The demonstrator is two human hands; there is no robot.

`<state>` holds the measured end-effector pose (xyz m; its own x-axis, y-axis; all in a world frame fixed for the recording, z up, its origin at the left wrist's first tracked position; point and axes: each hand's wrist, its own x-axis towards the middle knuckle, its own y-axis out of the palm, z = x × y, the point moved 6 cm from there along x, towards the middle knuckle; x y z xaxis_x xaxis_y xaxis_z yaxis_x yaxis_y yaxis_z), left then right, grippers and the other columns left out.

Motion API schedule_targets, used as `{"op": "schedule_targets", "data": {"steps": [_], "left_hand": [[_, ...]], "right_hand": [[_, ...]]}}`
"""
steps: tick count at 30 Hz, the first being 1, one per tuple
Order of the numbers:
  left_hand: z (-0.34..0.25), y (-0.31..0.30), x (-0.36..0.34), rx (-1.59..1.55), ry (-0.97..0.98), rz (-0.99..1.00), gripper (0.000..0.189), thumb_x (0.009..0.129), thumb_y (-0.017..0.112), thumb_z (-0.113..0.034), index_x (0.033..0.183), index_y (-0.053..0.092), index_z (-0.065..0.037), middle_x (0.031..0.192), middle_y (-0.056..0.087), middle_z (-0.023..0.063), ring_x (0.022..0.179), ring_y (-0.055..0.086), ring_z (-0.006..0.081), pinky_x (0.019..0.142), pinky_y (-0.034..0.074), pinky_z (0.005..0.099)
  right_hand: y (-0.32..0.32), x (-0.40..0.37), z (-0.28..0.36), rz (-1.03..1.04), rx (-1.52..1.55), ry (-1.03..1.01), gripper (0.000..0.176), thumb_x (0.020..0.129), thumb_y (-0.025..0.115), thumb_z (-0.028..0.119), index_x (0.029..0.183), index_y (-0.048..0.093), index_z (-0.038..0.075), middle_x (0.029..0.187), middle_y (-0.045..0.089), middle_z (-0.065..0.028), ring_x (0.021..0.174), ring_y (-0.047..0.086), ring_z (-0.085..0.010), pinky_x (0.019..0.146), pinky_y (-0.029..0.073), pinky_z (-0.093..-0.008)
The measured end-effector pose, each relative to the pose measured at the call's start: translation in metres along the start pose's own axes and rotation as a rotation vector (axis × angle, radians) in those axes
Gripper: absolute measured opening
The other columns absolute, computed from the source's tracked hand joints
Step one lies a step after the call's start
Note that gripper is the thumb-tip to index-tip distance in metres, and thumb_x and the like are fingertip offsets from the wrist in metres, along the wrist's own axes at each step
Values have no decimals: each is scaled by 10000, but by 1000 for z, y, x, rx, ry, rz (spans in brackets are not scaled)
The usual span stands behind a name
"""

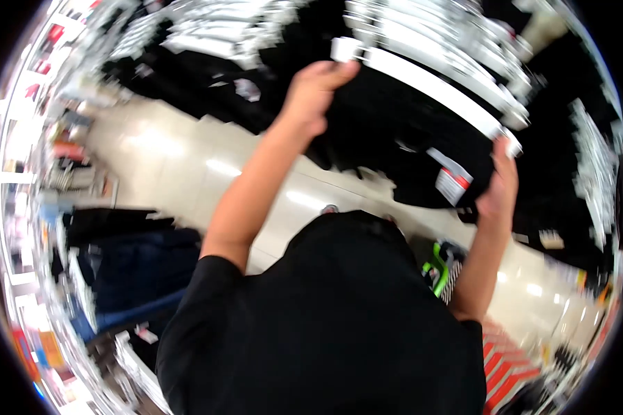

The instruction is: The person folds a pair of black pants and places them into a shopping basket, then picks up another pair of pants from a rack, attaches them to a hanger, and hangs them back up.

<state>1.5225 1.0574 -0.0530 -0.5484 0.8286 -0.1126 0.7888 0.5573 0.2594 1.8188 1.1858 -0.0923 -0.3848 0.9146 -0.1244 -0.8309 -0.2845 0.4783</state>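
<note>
A black garment [408, 124] hangs from a white clip hanger [429, 90] in front of me; whether it is trousers or a skirt I cannot make out. My left hand [315, 93] grips its upper left corner just below the hanger's clip, with the thumb on the front. At the other end, my right hand [500, 183] is closed on the garment's right edge, its fingertips by the right clip. A white and red paper tag [452, 181] dangles on the garment's front. The fingers behind the cloth are hidden, and the picture is somewhat blurred.
Beyond the garment, more white hangers [422, 34] hold black clothes in a dense row. Dark blue garments [142, 266] hang at the left. A green-edged basket [435, 266] is beside me on the right, above the shiny tiled floor [159, 142]. Red-striped cloth [505, 363] lies lower right.
</note>
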Motion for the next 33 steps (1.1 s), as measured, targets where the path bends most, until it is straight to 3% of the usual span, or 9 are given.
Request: {"op": "schedule_targets", "data": {"steps": [2, 5, 10, 16, 22, 26, 30, 32, 33], "left_hand": [[11, -7, 8, -96, 1, 33, 297, 796, 731, -270, 942, 640, -28, 890, 620, 4, 837, 546, 94, 778, 423, 262], [13, -17, 5, -24, -13, -1, 274, 811, 721, -249, 952, 648, -25, 886, 622, -7, 834, 539, 70, 766, 417, 231], [23, -19, 9, -84, -16, 118, 278, 837, 693, -232, 1010, 631, -23, 935, 614, -16, 902, 520, 62, 821, 398, 234], [28, -32, 20, 15, 53, 194, 262, 877, 647, -222, 1047, 612, -27, 937, 592, -40, 885, 504, 67, 848, 379, 231], [38, -25, 36, -10, 51, 203, 273, 876, 639, -270, 1069, 597, -81, 914, 564, -79, 867, 471, 49, 835, 356, 227], [41, -26, 41, -15, 38, 198, 252, 914, 600, -241, 1107, 571, -82, 984, 577, -72, 914, 480, 47, 841, 367, 249], [54, -54, 33, 87, 52, -56, 489, 901, 615, -237, 1311, 440, -36, 1197, 552, 30, 1156, 470, 148, 972, 345, 306], [61, -50, 23, 189, 67, -20, 661, 883, 627, -302, 1402, 315, -40, 1385, 425, 103, 1296, 379, 237, 1059, 267, 404], [80, -28, 30, 190, 22, 41, 661, 883, 627, -302, 1402, 315, -40, 1385, 425, 103, 1296, 379, 237, 1059, 267, 404]], "right_hand": [[20, -6, 5, 164, 75, 2, 416, 938, 532, 334, 1173, 517, -9, 1115, 600, -106, 1011, 591, -189, 900, 464, -325], [20, -7, 0, 172, -5, -19, 449, 953, 496, 341, 1205, 483, -30, 1158, 584, -142, 1056, 582, -223, 933, 455, -342], [-31, 0, -26, 11, -151, -66, 424, 846, 690, 195, 1184, 496, 28, 1041, 583, -13, 933, 543, -101, 863, 423, -265], [-13, -7, -25, 138, -14, -136, 515, 809, 725, 274, 1189, 493, 17, 1095, 585, -28, 1012, 536, -131, 928, 396, -296], [-21, -8, -21, 114, -164, -111, 471, 835, 700, 285, 1177, 527, 12, 1045, 597, -23, 960, 534, -102, 864, 414, -240], [-68, -15, -31, 6, -256, -69, 412, 855, 677, 235, 1173, 536, 15, 1047, 614, -43, 947, 552, -113, 850, 423, -243], [-146, -50, -51, -236, -279, 12, 329, 868, 649, 207, 1131, 559, 30, 1029, 632, -61, 932, 566, -119, 806, 434, -244], [-191, -84, -64, -385, -384, 52, 329, 870, 641, 205, 1143, 551, 44, 1020, 638, -54, 924, 565, -123, 796, 432, -249], [-210, -109, -62, -461, -384, 62, 329, 870, 641, 205, 1143, 551, 44, 1020, 638, -54, 924, 565, -123, 796, 432, -249]]}}
